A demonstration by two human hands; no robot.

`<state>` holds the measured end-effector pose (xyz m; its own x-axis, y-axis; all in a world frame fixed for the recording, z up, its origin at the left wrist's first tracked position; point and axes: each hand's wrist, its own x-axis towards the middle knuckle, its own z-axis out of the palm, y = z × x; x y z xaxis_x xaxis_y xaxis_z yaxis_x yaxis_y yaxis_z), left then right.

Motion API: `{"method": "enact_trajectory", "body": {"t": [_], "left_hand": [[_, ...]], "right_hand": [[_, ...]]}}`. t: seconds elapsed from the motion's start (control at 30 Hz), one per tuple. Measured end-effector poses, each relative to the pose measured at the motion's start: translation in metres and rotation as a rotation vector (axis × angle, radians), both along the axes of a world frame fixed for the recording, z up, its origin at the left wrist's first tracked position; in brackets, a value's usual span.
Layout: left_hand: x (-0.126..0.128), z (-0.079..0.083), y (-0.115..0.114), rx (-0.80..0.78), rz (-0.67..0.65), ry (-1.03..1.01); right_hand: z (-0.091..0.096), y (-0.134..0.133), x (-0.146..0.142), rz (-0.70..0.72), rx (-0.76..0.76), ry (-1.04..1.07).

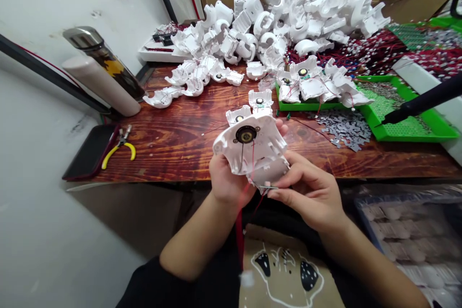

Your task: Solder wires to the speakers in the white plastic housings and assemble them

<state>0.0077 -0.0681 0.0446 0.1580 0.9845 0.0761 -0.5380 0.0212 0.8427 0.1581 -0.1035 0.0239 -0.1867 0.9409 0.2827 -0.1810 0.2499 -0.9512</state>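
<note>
Currently | left hand (226, 183) cupping white plastic housing (262, 142) | right hand (306, 195) pinching its lower edge

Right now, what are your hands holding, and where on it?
The left hand cups a white plastic shell from underneath, and the right hand pinches its lower edge.

A shiny red-brown wooden table (169, 134) is covered with things. Small curved white plastic shells (195, 79) are heaped on it. A flat black phone in a dark red case (90, 151) is laid at the left end, and yellow-handled pliers (119, 151) are put just beside it. A bright green plastic tray (407, 125) is set on the right, and little grey metal bits (342, 127) are spilled next to it.
</note>
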Motion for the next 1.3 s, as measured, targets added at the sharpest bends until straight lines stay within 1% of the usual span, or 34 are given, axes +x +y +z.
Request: {"method": "enact_trajectory", "body": {"t": [0.03, 0.1, 0.2, 0.3, 0.4, 0.47, 0.53, 0.57, 0.6, 0.73, 0.9, 0.97, 1.03, 1.13, 1.3], "left_hand": [[0.0, -0.001, -0.002, -0.009, 0.029, 0.013], [0.0, -0.008, -0.005, -0.03, 0.135, 0.04], [0.0, -0.025, -0.012, 0.012, 0.314, 0.046], [-0.003, -0.046, -0.019, 0.165, 0.415, 0.131], [-0.007, -0.06, -0.024, 0.39, 0.525, 0.331], [-0.009, -0.063, -0.025, 0.505, 0.61, 0.424], [-0.012, -0.062, -0.025, 0.574, 0.711, 0.465], [-0.013, -0.06, -0.025, 0.598, 0.739, 0.476], [-0.015, -0.057, -0.024, 0.615, 0.746, 0.485], [-0.021, -0.046, -0.025, 0.666, 0.695, 0.546], [-0.025, -0.038, -0.027, 0.705, 0.777, 0.685], [-0.025, -0.036, -0.027, 0.704, 0.801, 0.699], [-0.026, -0.035, -0.024, 0.676, 0.826, 0.671], [-0.028, -0.033, -0.017, 0.579, 0.845, 0.571], [-0.029, -0.035, -0.005, 0.351, 0.703, 0.302]], "right_hand": [[0.002, -0.001, -0.001, -0.011, -0.024, 0.01], [0.007, -0.004, -0.002, -0.019, -0.076, 0.043], [0.015, -0.009, -0.001, -0.014, -0.137, 0.084], [0.018, -0.012, 0.002, -0.044, -0.151, 0.084], [0.017, -0.012, 0.003, -0.073, -0.125, 0.08], [0.016, -0.012, 0.003, -0.084, -0.113, 0.073], [0.015, -0.012, 0.002, -0.096, -0.107, 0.058], [0.015, -0.012, 0.002, -0.102, -0.104, 0.051], [0.015, -0.012, 0.002, -0.108, -0.1, 0.045], [0.014, -0.013, 0.001, -0.138, -0.094, 0.028], [0.013, -0.013, 0.0, -0.136, -0.062, 0.006], [0.012, -0.014, 0.0, -0.144, -0.042, -0.004], [0.011, -0.014, 0.0, -0.157, -0.029, -0.021], [0.01, -0.015, 0.001, -0.164, -0.033, -0.032], [0.012, -0.015, 0.002, -0.177, -0.053, -0.012]]}}
